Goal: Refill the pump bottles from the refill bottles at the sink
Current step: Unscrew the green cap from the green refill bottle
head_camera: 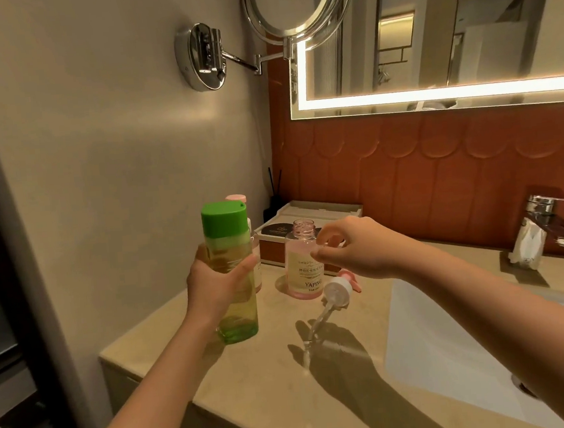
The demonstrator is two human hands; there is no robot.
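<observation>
Nearest, 2 bare forearms are extended over the front edge of the counter (253, 370). A green-capped refill bottle (230, 245) is gripped around its middle by the left hand (211, 284) and is held upright above the counter's left end, its cap closed and its clear body filled with yellow-green liquid. The right hand (355, 248) is held just beside the neck of the pink pump bottle (304, 273), its fingers loosely curled with thumb and forefinger drawn near each other; nothing is seen in its grasp, and whether the bottle is touched cannot be told. That pump bottle is stood upright near the middle of the counter, left of the sink basin (439, 353), with its neck uncapped. The pump head (338, 292) is laid on the counter just in front of it, its tube pointed toward the front edge. A 2nd pink-capped bottle (236, 198) is partly hidden behind the green one. A tray (324, 210) is set at the back left corner, against the wall. A faucet (542, 208) is mounted at the back edge, with a crumpled white wrapper (527, 243) beside it
</observation>
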